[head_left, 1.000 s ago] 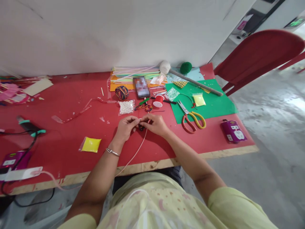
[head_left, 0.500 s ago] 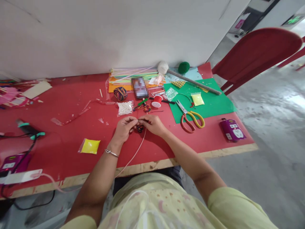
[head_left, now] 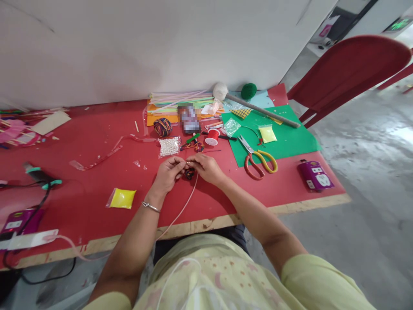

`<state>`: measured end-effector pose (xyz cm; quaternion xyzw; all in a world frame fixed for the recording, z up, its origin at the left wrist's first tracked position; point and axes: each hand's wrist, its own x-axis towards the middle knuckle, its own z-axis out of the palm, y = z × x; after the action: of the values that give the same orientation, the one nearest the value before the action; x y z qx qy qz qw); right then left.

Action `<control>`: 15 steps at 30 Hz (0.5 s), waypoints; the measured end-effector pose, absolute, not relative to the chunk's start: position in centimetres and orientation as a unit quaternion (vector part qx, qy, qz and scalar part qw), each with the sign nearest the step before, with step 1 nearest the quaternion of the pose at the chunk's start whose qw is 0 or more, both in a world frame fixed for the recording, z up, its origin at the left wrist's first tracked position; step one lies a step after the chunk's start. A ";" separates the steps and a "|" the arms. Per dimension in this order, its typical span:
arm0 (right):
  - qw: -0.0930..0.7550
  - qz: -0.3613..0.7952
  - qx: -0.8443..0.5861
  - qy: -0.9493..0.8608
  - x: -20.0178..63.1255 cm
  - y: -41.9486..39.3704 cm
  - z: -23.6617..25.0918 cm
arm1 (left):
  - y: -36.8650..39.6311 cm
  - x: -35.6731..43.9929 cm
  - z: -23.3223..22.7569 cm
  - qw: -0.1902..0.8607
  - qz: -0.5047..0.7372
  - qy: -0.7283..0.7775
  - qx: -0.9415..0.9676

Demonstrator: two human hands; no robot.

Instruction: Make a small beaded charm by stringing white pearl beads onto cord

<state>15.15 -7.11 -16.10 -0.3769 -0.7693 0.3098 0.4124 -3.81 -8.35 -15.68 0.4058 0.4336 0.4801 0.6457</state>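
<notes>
My left hand (head_left: 169, 173) and my right hand (head_left: 207, 168) meet over the near middle of the red table, both closed in a pinch with fingertips almost touching. Between them a small dark, multicoloured tangle of yarn (head_left: 189, 173) hangs just under the fingertips; its finer strands are too small to follow. A pale pink cable (head_left: 183, 206) runs from beneath my right hand toward the table's front edge. Just beyond the hands lie a bag of white beads (head_left: 169, 147), a loose coil of multicoloured yarn (head_left: 199, 147) and a spool of red thread (head_left: 212, 137).
Scissors (head_left: 254, 158) with red and yellow handles lie right of my hands, partly on green sheet (head_left: 290, 144). A phone (head_left: 189, 119) and a yarn ball (head_left: 163, 127) sit farther back. Left are a yellow packet (head_left: 122, 198) and a glue gun (head_left: 40, 175); a purple power socket (head_left: 315, 175) stands right.
My fingers have shifted very slightly while staying pinched around the yarn. The other things on the table lie as before.
</notes>
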 end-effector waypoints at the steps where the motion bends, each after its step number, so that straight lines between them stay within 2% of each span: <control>1: 0.411 0.312 -0.374 -0.771 15.1 -7.1 -16.2 | -8.3 -3.8 -15.8 0.646 0.482 0.430 0.408; 15: 0.425 0.320 -0.380 -0.757 14.8 -7.3 -15.9 | -8.0 -3.8 -16.6 0.639 0.485 0.415 0.429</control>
<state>14.78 -7.30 -15.90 -0.3802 -0.7567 0.3201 0.4248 -3.76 -8.00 -16.62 0.4286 0.4145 0.4855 0.6393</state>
